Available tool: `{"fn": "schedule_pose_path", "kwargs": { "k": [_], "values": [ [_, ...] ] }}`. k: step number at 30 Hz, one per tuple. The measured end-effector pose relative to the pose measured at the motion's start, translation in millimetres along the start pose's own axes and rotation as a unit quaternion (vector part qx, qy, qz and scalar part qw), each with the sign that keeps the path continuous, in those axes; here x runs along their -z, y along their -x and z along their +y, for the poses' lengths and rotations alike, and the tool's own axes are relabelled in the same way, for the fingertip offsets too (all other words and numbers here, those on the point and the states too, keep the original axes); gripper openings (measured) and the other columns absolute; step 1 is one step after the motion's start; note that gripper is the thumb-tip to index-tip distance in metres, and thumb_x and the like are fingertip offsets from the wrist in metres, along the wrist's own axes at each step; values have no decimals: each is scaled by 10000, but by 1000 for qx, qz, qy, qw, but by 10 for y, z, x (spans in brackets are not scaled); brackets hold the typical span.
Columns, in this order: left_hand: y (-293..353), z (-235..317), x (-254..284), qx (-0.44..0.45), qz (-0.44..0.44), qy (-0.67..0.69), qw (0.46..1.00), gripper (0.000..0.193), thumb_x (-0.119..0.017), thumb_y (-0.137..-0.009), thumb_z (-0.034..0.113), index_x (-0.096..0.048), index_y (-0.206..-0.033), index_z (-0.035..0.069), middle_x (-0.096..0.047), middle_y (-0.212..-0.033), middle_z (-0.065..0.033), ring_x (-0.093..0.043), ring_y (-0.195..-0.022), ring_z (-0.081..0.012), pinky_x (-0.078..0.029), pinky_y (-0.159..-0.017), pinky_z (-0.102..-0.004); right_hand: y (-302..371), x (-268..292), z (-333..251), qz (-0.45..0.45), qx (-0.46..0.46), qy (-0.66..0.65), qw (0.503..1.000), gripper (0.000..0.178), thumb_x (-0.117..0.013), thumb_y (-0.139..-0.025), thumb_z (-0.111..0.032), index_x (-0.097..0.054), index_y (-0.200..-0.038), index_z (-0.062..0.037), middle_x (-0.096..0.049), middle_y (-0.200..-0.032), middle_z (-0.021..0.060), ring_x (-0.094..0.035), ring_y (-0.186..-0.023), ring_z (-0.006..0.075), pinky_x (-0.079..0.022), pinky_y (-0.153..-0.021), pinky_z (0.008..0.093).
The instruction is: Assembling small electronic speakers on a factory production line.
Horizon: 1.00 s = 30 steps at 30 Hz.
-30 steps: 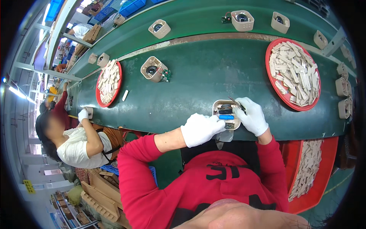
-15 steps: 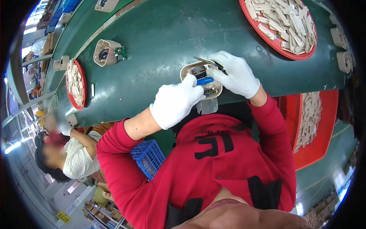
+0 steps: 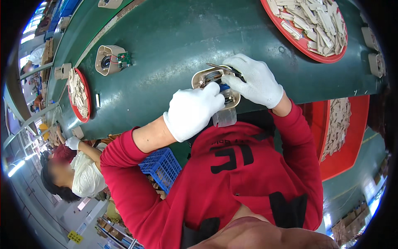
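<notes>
Close in front of me is a beige plastic housing (image 3: 197, 79), open side up, with a round dark part, wires and a small blue part (image 3: 224, 87) inside. My left hand (image 3: 194, 108), in a white knit glove, has its fingers closed over the near left of the opening; what they pinch is hidden. My right hand (image 3: 255, 82), gloved too, is closed around a slim dark metal tool (image 3: 224, 67) whose exact kind is unclear. The right thumb reaches into the housing beside the blue part. A clear plastic flap (image 3: 224, 118) hangs at its near edge.
Red round trays (image 3: 309, 56) (image 3: 88, 93) hold flat beige pieces. Another housing (image 3: 105, 62) with a green circuit board (image 3: 124, 60) stands left on the green table (image 3: 166, 45). A red bin (image 3: 352, 145) is at the right, a blue crate (image 3: 161, 168) below, a co-worker (image 3: 85, 172) at left.
The housing and my left fingers have shifted slightly left. Less of the blue part shows now between my hands. The co-worker's gloved hand has moved slightly.
</notes>
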State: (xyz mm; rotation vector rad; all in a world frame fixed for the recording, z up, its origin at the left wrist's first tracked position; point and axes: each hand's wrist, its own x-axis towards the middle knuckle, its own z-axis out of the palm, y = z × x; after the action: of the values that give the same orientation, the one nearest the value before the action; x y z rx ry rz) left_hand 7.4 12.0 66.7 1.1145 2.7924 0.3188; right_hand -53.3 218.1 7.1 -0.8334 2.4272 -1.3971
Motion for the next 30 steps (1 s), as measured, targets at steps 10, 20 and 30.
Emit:
{"fn": "schedule_pose_path", "kwargs": {
  "k": [10,20,30],
  "values": [
    [-29,21,-116,41,55,58,996,100,-659,-806,133,-618,-898,135,-536,-829,-40,-623,-640,-230,-497,-498,-353,-10,-6,3,14,12,4,1000,276,-667,-841,-167,-660,-1070,-13,-651,-938,157,-659,-787,334,-523,-704,366],
    [73,44,-157,26,57,7,998,139,-598,-829,129,-597,-967,107,-599,-824,-53,-654,-658,-252,-519,-496,-382,-26,-25,-4,9,32,11,999,291,-660,-872,-181,-661,-1089,13,-653,-939,165,-644,-802,294,-511,-732,352],
    [471,69,-93,122,117,260,951,629,-828,-719,85,-549,-1282,83,-654,-1028,-131,-675,-833,-265,-550,-730,-344,-14,-28,-20,6,-7,-16,1000,328,-662,-874,-197,-652,-1112,29,-660,-985,170,-649,-839,290,-508,-764,341]
  ]
}}
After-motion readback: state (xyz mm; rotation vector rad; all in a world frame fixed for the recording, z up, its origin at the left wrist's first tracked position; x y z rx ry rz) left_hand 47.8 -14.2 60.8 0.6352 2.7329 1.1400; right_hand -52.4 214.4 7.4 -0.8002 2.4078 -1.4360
